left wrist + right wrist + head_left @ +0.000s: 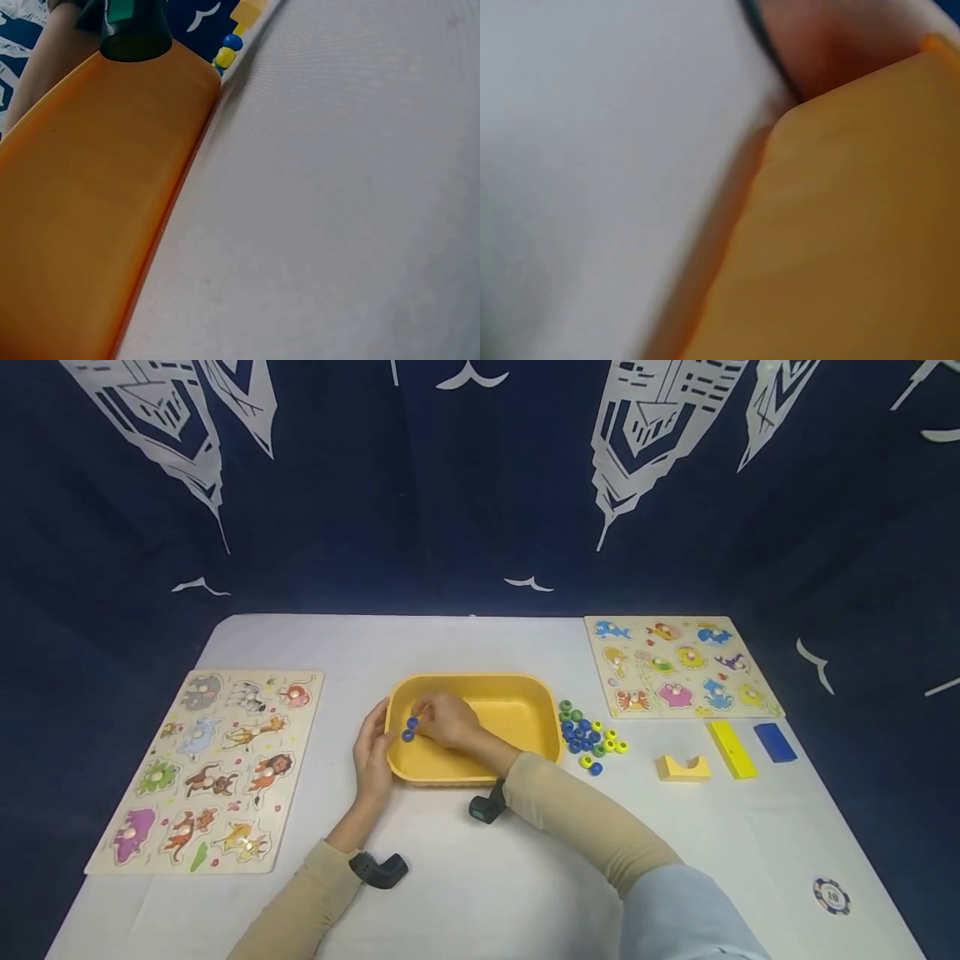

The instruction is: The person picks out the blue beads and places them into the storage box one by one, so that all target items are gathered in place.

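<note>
In the head view a yellow tray (517, 718) stands on the white table. My left hand (371, 760) rests against the tray's left end, fingers fairly straight along its outside and thumb by the rim. My right hand (447, 720) reaches into the tray's left part with bent fingers pointing down. Close to those fingertips are a blue bead (412, 722) and, just below it, another blue bead (407, 736). Whether the fingertips pinch a bead is hidden. Only the tray (97, 202) and part of the right forearm show in the left wrist view; the right wrist view is blurred.
Green, blue and yellow beads (587, 743) lie loose right of the tray. Animal puzzle boards stand left (217, 768) and back right (675, 668). Farther right lie an arched block (683, 769), a yellow block (732, 749), a blue block (775, 742) and a poker chip (831, 896).
</note>
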A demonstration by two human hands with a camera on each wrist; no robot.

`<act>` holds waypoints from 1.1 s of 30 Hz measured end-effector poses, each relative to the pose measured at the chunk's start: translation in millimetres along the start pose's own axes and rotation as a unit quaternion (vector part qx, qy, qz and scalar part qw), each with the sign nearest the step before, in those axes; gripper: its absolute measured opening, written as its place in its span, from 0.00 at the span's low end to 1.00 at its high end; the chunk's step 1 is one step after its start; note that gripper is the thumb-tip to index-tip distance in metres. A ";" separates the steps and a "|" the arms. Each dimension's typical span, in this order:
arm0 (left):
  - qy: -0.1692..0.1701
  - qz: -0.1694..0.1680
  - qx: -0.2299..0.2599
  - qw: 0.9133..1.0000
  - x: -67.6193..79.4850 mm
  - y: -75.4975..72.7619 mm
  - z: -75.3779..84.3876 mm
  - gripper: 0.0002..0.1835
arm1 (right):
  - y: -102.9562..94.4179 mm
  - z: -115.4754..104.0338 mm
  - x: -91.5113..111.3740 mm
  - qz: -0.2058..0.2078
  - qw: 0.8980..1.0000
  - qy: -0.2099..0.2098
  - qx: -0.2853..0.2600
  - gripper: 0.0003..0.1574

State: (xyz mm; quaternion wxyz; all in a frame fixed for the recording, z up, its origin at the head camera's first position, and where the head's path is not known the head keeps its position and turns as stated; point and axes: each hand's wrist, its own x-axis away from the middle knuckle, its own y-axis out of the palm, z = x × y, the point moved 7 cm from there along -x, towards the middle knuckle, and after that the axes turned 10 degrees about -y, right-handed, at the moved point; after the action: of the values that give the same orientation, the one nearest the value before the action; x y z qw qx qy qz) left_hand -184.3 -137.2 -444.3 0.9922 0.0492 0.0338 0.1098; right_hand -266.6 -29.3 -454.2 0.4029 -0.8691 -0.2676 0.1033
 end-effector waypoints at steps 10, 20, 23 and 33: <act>-0.015 0.000 -0.007 1.000 1.1 0.8 -4.3 0.26 | -58.3 -18.4 47.0 0.159 0.983 -0.093 -0.022 0.17; -0.011 0.002 -0.011 1.000 0.5 0.4 -4.4 0.26 | -107.0 39.2 161.2 0.321 0.939 -0.111 -0.049 0.17; -0.012 0.003 -0.008 1.000 0.7 0.4 -4.2 0.26 | -113.0 63.7 189.3 0.354 0.931 -0.085 -0.041 0.17; -0.008 0.005 -0.001 1.000 0.2 -0.4 -4.6 0.26 | -111.6 125.8 234.3 0.393 0.916 0.079 -0.017 0.18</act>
State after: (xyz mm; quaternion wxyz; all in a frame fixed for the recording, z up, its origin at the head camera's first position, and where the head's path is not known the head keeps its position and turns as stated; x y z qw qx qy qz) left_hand -184.4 -137.1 -448.9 0.9919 0.0496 0.0250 0.1144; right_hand -163.2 239.7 -443.7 0.3350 -0.9162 0.1266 0.1796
